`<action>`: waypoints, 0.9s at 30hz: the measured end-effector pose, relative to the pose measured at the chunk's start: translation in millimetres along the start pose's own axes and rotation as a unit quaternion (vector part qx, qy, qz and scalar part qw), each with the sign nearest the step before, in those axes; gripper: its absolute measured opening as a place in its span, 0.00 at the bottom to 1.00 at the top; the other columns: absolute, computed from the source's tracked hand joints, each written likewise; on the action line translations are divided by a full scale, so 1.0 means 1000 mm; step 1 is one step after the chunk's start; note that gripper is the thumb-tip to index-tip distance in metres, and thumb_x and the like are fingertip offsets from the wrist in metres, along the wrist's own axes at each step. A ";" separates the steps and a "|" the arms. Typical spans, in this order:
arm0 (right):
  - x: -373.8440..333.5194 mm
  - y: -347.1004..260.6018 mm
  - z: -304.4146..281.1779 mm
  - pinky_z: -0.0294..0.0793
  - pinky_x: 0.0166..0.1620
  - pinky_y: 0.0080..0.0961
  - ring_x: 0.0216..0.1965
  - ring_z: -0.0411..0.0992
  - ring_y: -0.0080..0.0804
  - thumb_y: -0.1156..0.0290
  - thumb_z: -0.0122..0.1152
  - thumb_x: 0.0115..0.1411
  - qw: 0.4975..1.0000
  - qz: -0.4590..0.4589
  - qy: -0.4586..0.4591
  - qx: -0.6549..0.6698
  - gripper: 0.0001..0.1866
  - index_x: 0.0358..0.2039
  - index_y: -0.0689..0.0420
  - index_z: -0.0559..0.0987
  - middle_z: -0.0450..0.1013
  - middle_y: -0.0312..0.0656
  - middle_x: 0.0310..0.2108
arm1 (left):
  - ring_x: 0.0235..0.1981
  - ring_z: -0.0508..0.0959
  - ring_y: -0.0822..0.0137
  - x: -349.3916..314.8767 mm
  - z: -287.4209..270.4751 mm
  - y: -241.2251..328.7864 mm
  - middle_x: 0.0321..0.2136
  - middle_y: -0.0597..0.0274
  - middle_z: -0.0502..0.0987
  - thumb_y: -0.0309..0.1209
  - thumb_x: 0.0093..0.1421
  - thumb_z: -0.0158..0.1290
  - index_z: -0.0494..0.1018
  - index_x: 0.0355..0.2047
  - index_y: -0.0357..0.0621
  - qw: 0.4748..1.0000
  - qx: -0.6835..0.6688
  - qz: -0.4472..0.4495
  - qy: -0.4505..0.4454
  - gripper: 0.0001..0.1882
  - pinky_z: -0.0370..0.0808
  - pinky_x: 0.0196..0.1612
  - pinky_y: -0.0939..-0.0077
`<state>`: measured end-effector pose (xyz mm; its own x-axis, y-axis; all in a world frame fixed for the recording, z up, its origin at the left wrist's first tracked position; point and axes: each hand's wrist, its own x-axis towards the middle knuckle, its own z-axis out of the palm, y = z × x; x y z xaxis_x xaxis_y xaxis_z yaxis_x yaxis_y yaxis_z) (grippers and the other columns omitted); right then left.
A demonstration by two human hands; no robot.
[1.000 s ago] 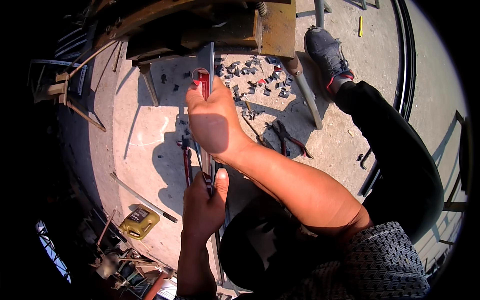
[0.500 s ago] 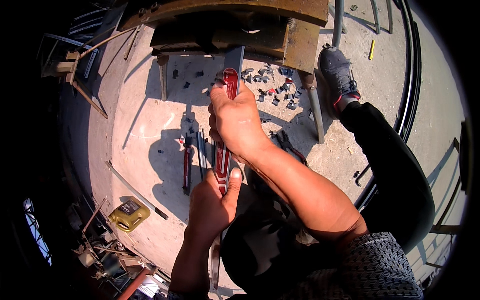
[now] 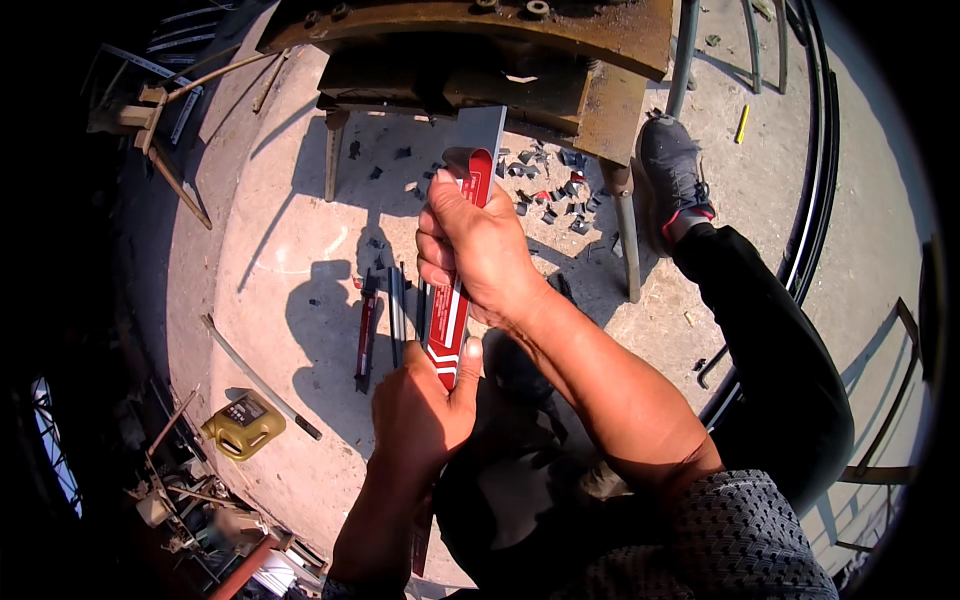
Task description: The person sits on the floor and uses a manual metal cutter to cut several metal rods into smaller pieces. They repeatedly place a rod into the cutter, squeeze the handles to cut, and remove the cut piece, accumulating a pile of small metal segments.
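Note:
A long metal bar point(image 3: 488, 125) slants up in front of me. Its face carries a red printed protective film point(image 3: 446, 325). At the far end the film is lifted in a curl and bare grey metal shows. My right hand point(image 3: 475, 240) is closed at the upper part of the bar, thumb on top, gripping the film beside the curl; how far its fingers also wrap the bar is hidden. Lower down, my left hand point(image 3: 425, 405) wraps round the bar with its thumb along the edge. The bar's near end passes below my left forearm.
A rusty metal bench point(image 3: 600, 110) stands ahead, with dark film scraps point(image 3: 575, 208) under it. Left of my hands lie a red-and-dark bar point(image 3: 365, 335) and grey bars point(image 3: 396, 305). An olive jug point(image 3: 243, 425) and a rod point(image 3: 260, 375) lie farther left. My shoe point(image 3: 675, 175) is right.
The film at the bar's far end has come up into a larger curl, baring more metal. My right hand has shifted slightly down; the view has also moved a little.

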<state>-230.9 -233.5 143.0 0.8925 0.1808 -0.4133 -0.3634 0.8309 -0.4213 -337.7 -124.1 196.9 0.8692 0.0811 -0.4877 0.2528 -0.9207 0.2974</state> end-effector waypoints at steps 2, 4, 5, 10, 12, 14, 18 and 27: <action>0.002 0.001 -0.003 0.62 0.17 0.21 0.17 0.61 0.20 0.62 0.53 0.75 1.000 0.004 -0.024 0.013 0.10 0.37 0.52 0.67 0.65 0.35 0.24 | 0.30 0.84 0.38 0.000 0.004 -0.002 0.26 0.39 0.81 0.56 0.69 0.51 0.72 0.37 0.32 1.000 0.003 0.007 0.009 0.31 0.79 0.37 0.49; 0.002 0.001 0.000 0.61 0.16 0.21 0.16 0.61 0.20 0.63 0.53 0.74 1.000 0.004 -0.001 0.000 0.09 0.37 0.52 0.68 0.66 0.35 0.24 | 0.30 0.84 0.39 0.003 0.003 -0.003 0.26 0.40 0.81 0.55 0.69 0.52 0.73 0.37 0.32 1.000 -0.017 0.012 0.002 0.30 0.79 0.36 0.50; 0.002 0.002 0.004 0.61 0.16 0.21 0.16 0.61 0.20 0.64 0.53 0.74 1.000 -0.008 0.022 -0.013 0.09 0.37 0.52 0.68 0.66 0.34 0.24 | 0.30 0.84 0.40 0.005 -0.002 -0.003 0.26 0.40 0.81 0.55 0.69 0.52 0.73 0.37 0.32 0.999 -0.039 0.015 -0.010 0.30 0.79 0.36 0.51; 0.006 0.011 0.007 0.59 0.17 0.21 0.16 0.61 0.19 0.65 0.51 0.73 0.992 -0.059 0.075 -0.085 0.06 0.38 0.50 0.67 0.63 0.31 0.22 | 0.21 0.72 0.64 0.010 -0.009 -0.018 0.18 0.54 0.73 0.47 0.71 0.54 0.72 0.37 0.33 0.990 -0.126 0.058 -0.041 0.23 0.70 0.29 0.63; 0.010 0.017 0.007 0.57 0.16 0.22 0.15 0.59 0.19 0.66 0.52 0.73 0.987 -0.081 0.093 -0.099 0.06 0.38 0.49 0.67 0.62 0.30 0.21 | 0.27 0.80 0.51 0.009 -0.015 -0.012 0.23 0.48 0.78 0.51 0.69 0.55 0.73 0.37 0.34 0.991 -0.121 0.024 -0.060 0.26 0.74 0.35 0.57; 0.012 0.019 0.006 0.57 0.16 0.22 0.14 0.59 0.19 0.66 0.52 0.73 0.989 -0.083 0.082 -0.090 0.06 0.38 0.50 0.67 0.62 0.30 0.21 | 0.29 0.82 0.45 0.009 -0.013 -0.013 0.24 0.46 0.79 0.52 0.68 0.56 0.73 0.36 0.35 0.993 -0.103 0.009 -0.055 0.27 0.75 0.37 0.54; 0.013 0.019 0.005 0.57 0.16 0.21 0.14 0.59 0.19 0.68 0.52 0.72 0.990 -0.083 0.077 -0.087 0.05 0.38 0.51 0.67 0.61 0.29 0.20 | 0.25 0.79 0.50 0.007 -0.014 -0.011 0.22 0.49 0.77 0.51 0.69 0.56 0.71 0.35 0.34 0.993 -0.102 0.006 -0.056 0.26 0.73 0.35 0.56; 0.022 0.026 0.008 0.68 0.23 0.26 0.21 0.66 0.21 0.69 0.55 0.71 0.968 -0.138 0.131 -0.165 0.07 0.43 0.57 0.70 0.68 0.33 0.23 | 0.21 0.74 0.63 0.016 -0.017 -0.028 0.19 0.56 0.73 0.50 0.68 0.57 0.72 0.38 0.35 0.991 -0.113 0.006 -0.070 0.25 0.71 0.30 0.63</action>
<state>-218.3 -203.7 129.0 0.8849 -0.2003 -0.4205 -0.2244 0.6079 -0.7616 -323.4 -90.7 195.1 0.8093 0.0013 -0.5874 0.3447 -0.8107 0.4732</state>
